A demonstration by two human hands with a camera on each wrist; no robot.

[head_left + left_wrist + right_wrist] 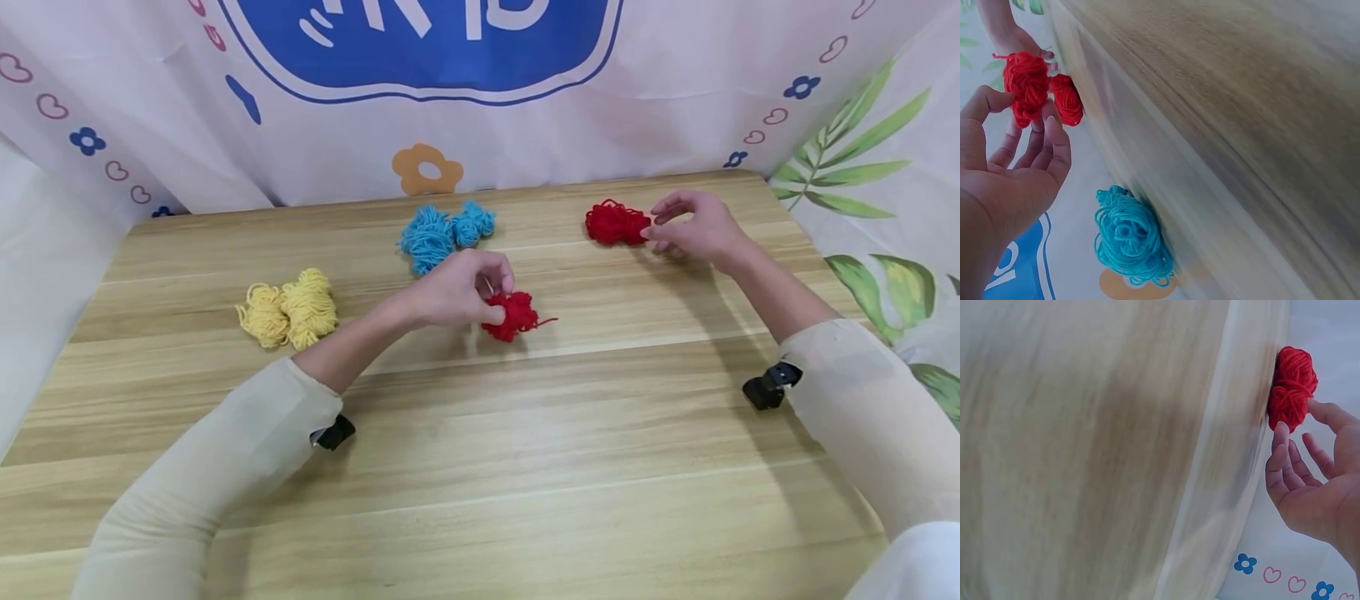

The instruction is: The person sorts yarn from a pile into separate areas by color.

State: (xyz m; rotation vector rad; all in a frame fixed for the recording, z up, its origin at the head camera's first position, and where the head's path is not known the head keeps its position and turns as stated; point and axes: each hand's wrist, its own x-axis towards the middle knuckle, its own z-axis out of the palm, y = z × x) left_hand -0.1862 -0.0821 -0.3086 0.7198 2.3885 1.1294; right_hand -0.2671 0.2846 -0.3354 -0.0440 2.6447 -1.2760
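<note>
My left hand [457, 287] pinches a small red yarn bundle [514, 317] between thumb and fingers, low over the middle of the table; a loose strand sticks out to the right. The left wrist view has the same red bundle [1025, 87] at the fingertips. At the back right lies another red yarn bundle [613, 223] of two lobes. My right hand [697, 227] is at its right end, thumb and fingertips touching or nearly touching it, fingers loosely bent. Just behind my left hand sits blue yarn [431, 237], partly covered by that hand.
Yellow yarn bundles [288, 310] lie left of my left forearm. The wooden table [480, 467] ends at a printed white cloth [525, 142] hanging behind it. Small black devices [768, 387] are strapped at both wrists.
</note>
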